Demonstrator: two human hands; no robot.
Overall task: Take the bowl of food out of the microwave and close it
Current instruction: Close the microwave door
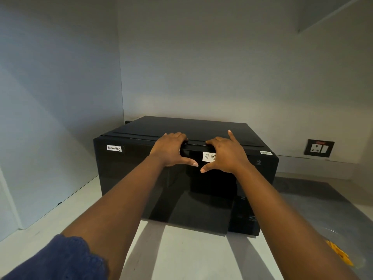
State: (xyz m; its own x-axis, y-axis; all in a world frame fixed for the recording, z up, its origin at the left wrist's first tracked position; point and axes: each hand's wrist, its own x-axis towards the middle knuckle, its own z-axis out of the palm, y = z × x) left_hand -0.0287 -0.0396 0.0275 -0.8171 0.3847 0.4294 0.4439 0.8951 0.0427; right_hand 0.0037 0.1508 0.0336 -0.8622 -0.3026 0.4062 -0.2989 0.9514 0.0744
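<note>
A black microwave (129, 174) stands on the white counter in the corner, and its glossy door looks flush with the body. My left hand (171, 150) and my right hand (226, 156) rest side by side on the door's top edge. Their fingers curl over the edge and the thumbs spread on the door front. A clear glass bowl (343, 253) holding yellow food sits on the counter at the lower right, partly hidden behind my right forearm.
A white "Non-Veg" label (114, 148) is stuck on the door's upper left. Walls close in behind and to the left of the microwave. A black wall socket (319, 148) is on the right. The white counter (181, 255) stretches in front.
</note>
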